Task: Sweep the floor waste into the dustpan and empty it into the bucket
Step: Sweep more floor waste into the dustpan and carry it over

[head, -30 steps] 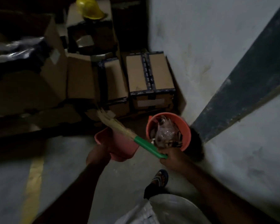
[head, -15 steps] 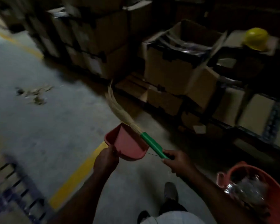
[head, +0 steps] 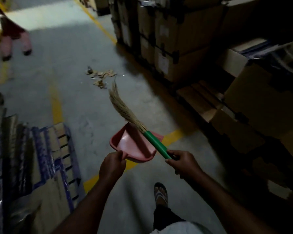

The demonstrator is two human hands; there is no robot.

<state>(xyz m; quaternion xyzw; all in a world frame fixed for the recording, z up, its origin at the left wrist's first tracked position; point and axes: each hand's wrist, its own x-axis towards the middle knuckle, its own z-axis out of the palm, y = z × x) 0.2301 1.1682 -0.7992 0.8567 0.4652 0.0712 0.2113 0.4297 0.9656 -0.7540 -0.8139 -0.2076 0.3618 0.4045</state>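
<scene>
My left hand [head: 112, 167] grips the handle of a pink dustpan [head: 134, 146], held in the air with nothing visible in its pan. My right hand [head: 183, 162] grips the green handle of a small straw broom [head: 125, 110], whose bristles point up and away over the dustpan. A pile of brown floor waste [head: 101, 76] lies on the grey concrete ahead, beyond the broom tip. The bucket is out of view.
Stacked cardboard boxes [head: 172, 39] line the right side, with a pallet [head: 201, 97] at their foot. Flattened blue-and-brown cartons [head: 46, 157] lie at the left. Yellow floor lines [head: 98, 21] cross the aisle. Another person's legs [head: 15, 41] stand far left. My sandalled foot [head: 161, 193] is below.
The view has swung left, away from the orange bucket, which has left the frame. The waste pile now lies straight ahead and nearer. Both hands keep their hold on dustpan and broom.
</scene>
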